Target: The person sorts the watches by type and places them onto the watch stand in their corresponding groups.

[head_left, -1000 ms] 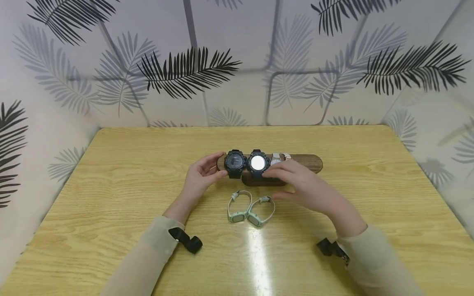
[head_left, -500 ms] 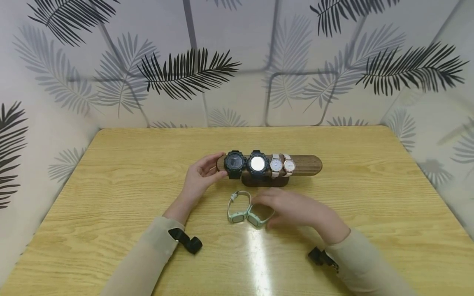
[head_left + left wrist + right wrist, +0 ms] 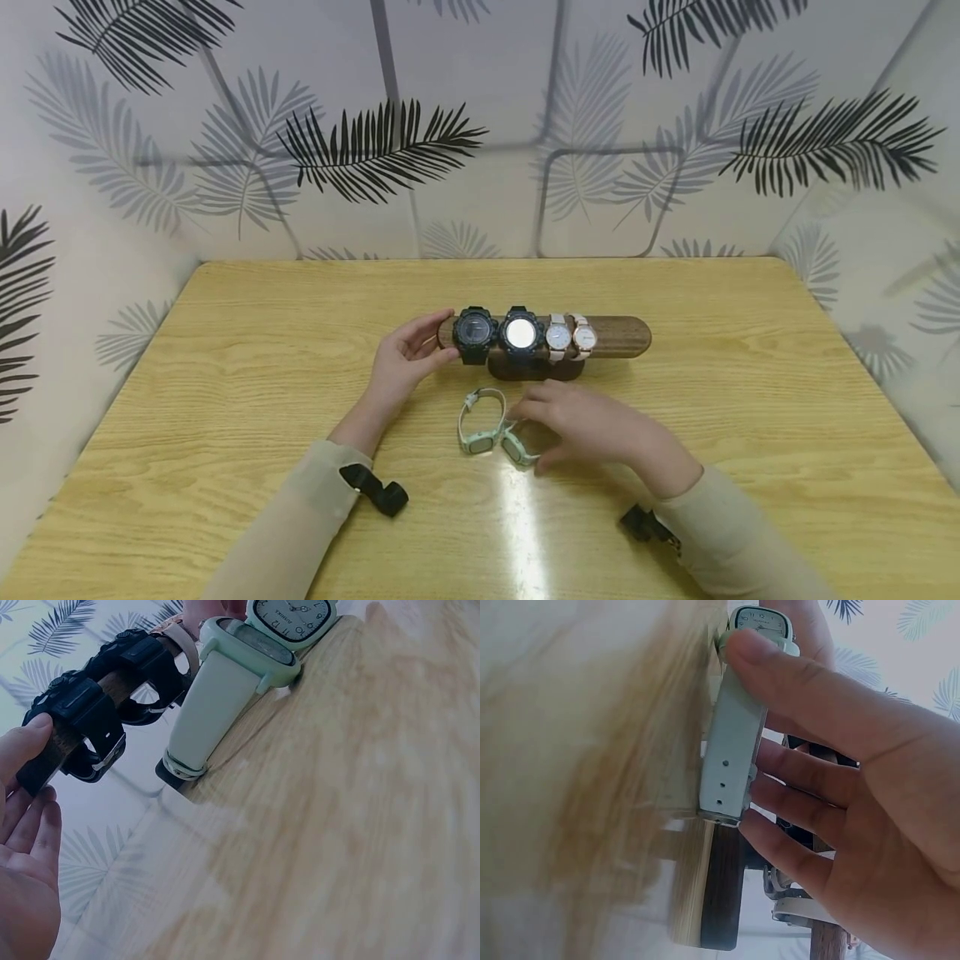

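At the left end of a dark wooden watch stand (image 3: 624, 337), my left hand (image 3: 397, 360) holds the bar between thumb and fingers. Two mint-green watches lie on the table in front of it, the left watch (image 3: 478, 442) and the right watch (image 3: 516, 450). My right hand (image 3: 592, 423) pinches the right one; in the right wrist view its thumb presses by the case and its fingers lie behind the pale strap (image 3: 731, 750). Part of that watch is hidden by the hand in the head view.
On the bar sit a black watch (image 3: 475, 332), a dark watch with a glaring face (image 3: 520, 333), and two small white-strapped watches, a left one (image 3: 557, 337) and a right one (image 3: 584, 337). The stand's base (image 3: 536, 369) rests on the wooden table (image 3: 247, 400). A leaf-patterned backdrop (image 3: 480, 192) rises behind.
My right hand has moved from the stand's small watches down to the right mint-green watch and taken hold of it. The left hand has stayed at the bar's end.
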Tool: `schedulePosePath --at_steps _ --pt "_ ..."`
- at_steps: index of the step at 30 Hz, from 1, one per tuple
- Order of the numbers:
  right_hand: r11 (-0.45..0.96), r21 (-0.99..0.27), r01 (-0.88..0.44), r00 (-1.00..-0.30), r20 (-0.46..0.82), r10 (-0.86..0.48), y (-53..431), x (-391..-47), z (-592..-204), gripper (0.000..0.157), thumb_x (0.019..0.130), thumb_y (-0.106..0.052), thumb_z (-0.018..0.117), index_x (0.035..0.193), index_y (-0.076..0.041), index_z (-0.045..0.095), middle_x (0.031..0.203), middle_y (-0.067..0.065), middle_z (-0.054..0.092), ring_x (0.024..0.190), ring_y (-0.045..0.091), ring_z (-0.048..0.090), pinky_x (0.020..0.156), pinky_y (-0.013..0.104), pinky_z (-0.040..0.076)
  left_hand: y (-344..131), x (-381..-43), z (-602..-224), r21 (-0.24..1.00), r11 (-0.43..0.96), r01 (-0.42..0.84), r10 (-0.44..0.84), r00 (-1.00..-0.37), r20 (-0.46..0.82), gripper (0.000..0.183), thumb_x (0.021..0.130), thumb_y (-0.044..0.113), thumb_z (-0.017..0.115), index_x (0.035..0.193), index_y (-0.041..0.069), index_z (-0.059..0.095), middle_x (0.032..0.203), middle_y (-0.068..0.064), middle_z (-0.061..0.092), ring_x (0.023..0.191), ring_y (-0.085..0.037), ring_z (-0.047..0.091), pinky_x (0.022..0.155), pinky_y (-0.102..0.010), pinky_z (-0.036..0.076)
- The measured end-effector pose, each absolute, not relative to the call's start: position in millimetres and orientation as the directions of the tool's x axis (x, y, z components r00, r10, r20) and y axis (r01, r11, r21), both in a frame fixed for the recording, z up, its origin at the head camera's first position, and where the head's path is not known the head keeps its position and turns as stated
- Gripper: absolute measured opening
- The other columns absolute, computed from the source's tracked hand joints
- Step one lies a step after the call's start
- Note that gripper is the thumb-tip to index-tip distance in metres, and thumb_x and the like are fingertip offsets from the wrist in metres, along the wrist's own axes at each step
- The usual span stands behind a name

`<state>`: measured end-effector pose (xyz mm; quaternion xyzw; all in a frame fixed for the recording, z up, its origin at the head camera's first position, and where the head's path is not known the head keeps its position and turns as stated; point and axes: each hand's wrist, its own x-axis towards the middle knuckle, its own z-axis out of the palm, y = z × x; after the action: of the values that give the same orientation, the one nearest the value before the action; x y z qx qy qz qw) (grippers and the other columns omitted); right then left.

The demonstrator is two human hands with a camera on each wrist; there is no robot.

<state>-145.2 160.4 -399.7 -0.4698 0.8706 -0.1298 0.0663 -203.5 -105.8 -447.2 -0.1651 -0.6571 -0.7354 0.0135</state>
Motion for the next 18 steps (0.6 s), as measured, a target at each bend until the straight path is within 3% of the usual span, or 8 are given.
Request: schedulePosePath --at_steps 10,18 --pt "0.517 -0.253 -0.818 -0.538 0.018 -0.843 164.7 -144.1 -394.9 0.049 0.071 -0.031 0.082 0.113 -0.012 0.063 0.112 0.0 0.06 0.105 0.017 0.054 0.096 0.036 0.047 -105.3 -201.1 -444.9 0.954 -0.144 0.263 0.19 -0.939 0.288 0.049 0.081 -0.004 0.073 0.127 -0.001 0.058 0.132 -0.011 0.057 0.123 -0.022 0.052 0.104 -0.032 0.04" --pt "0.48 -0.311 -0.821 -0.555 0.232 -0.799 189.5 -150.7 -368.1 0.049 0.074 -0.02 0.082 0.116 -0.007 0.06 0.112 0.001 0.059 0.106 0.018 0.053 0.094 0.036 0.047 -104.9 -200.9 -444.1 0.96 -0.115 0.255 0.184 -0.944 0.273 0.049 0.081 -0.001 0.075 0.127 0.001 0.059 0.131 -0.01 0.058 0.122 -0.02 0.052 0.103 -0.031 0.041"
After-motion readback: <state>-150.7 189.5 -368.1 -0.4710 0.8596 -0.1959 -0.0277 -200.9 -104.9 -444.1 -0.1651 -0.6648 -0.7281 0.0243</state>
